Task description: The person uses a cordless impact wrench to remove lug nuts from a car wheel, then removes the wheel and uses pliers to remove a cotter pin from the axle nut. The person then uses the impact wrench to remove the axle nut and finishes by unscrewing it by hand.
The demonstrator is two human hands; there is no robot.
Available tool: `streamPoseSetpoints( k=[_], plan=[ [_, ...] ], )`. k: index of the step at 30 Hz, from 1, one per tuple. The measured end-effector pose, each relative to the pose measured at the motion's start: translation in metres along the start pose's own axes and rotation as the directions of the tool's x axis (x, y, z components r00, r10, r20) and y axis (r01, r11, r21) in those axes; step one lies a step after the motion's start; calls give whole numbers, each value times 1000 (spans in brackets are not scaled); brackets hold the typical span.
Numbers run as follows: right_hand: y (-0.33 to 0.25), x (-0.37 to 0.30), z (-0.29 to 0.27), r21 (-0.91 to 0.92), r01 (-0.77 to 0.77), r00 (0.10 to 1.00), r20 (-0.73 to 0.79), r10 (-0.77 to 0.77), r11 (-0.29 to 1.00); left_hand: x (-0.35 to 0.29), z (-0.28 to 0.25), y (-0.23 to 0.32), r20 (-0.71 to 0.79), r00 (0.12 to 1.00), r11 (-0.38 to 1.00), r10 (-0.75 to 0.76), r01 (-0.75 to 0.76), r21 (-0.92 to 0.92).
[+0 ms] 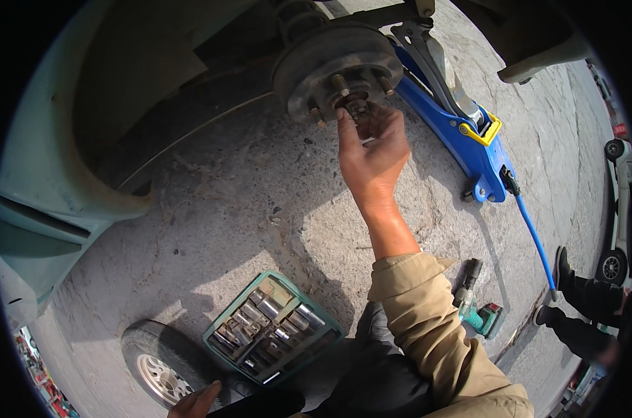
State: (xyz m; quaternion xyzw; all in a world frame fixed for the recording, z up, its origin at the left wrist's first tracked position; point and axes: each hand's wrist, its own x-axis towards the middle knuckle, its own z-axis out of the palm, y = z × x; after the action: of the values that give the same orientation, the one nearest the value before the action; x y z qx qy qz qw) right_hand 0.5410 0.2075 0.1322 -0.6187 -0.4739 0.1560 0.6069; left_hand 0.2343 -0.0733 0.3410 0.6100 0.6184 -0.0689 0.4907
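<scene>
My right hand (378, 150) reaches up to the middle of the wheel hub (337, 63), which carries several bare studs. Thumb and fingers are closed round a small dark metal part (358, 110) at the hub's centre; its exact kind is hard to make out. Only part of my left hand (196, 402) shows at the lower edge, close to the tyre of a removed wheel (164, 362). Its visible fingers are stretched out and hold nothing that I can see. Right of that wheel lies an open green case (333, 327) of metal sockets (250, 313).
A blue floor jack (448, 122) with a long handle (535, 240) stands under the raised car. By my right sleeve lies a green and black impact wrench (472, 306). The pale green car body (58, 174) curves along the left. Another person's legs (573, 334) are at the right.
</scene>
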Motion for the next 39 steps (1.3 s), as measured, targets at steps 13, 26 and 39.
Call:
streamPoseSetpoints(
  k=[13,26,39],
  plan=[
    [8,-1,3,2,9,999,-39,-8,1000,3,-1,0,12,1000,1000,13,-13,10],
    [-2,12,-14,-267,131,990,86,-112,955,2,-1,1,-11,999,999,40,-40,3],
    [1,16,-8,-294,-16,996,79,40,956,0,-1,4,16,1000,1000,-26,26,0]
  ],
)
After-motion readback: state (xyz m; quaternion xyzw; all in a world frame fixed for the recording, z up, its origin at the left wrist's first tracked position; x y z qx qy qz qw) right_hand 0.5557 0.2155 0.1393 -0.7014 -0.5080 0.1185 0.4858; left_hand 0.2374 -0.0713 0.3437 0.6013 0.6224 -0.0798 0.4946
